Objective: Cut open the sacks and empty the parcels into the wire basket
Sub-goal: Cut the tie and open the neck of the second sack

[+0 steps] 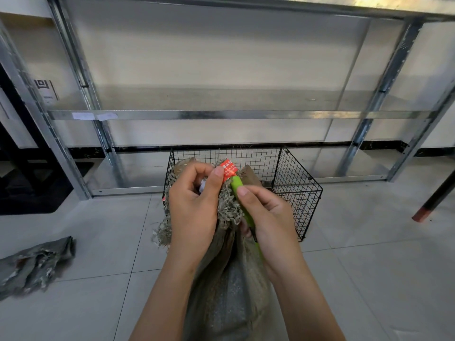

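Observation:
A grey woven sack (229,286) stands on the floor between my forearms, its frayed mouth bunched at the top. My left hand (194,205) grips that bunched mouth, thumb pressed by a red tag (228,170) tied there. My right hand (266,217) holds a green cutter (238,186), its tip at the frayed edge beside the tag. Right behind the sack sits the black wire basket (295,190); brown parcels (251,177) show inside it, partly hidden by my hands.
Metal shelving (221,114) runs along the wall behind the basket. A crumpled empty sack (37,264) lies on the tiled floor at the left. A dark table leg with a red foot (426,212) stands at the right.

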